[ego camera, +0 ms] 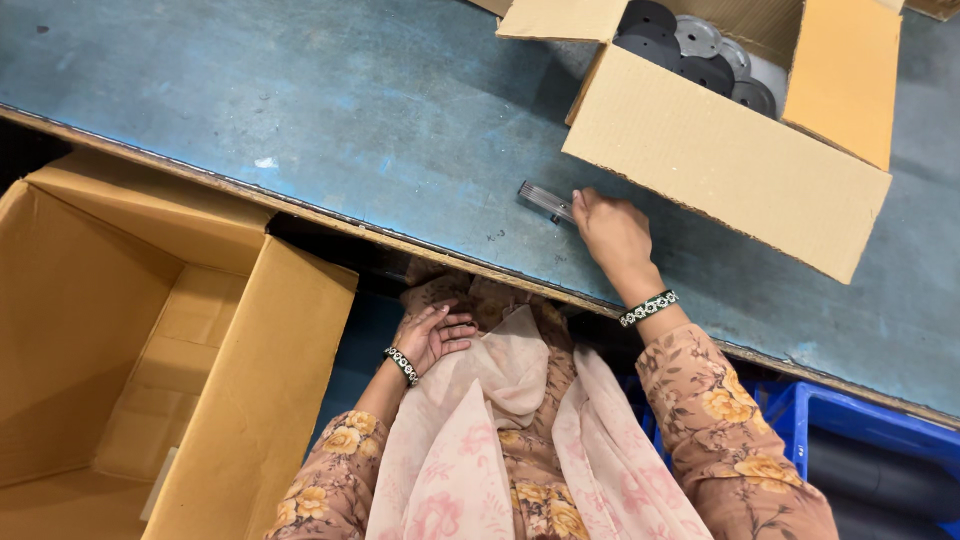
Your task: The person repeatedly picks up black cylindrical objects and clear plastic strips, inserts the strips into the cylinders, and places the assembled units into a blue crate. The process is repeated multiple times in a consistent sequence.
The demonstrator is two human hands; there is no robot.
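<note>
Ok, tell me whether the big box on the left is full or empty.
Nearly empty: the big cardboard box shows bare walls and floor, with one pale flat piece at the bottom.

— How much room do I have on the desk (300,110)?

— To my left the blue top lies bare and wide; either of my hands could sweep there unhindered.

— And ahead of my right hand (612,232)?

— The cardboard box (730,160) lies on its side just beyond it, its near wall blocking the way forward. A small ribbed metal piece (546,200) sits at my fingertips, between hand and box.

— Below the desk edge?

— A large open carton (200,350) fills the space to my left, its flap close beside my left hand (435,335). A blue bin (860,420) hems in my right elbow.
</note>
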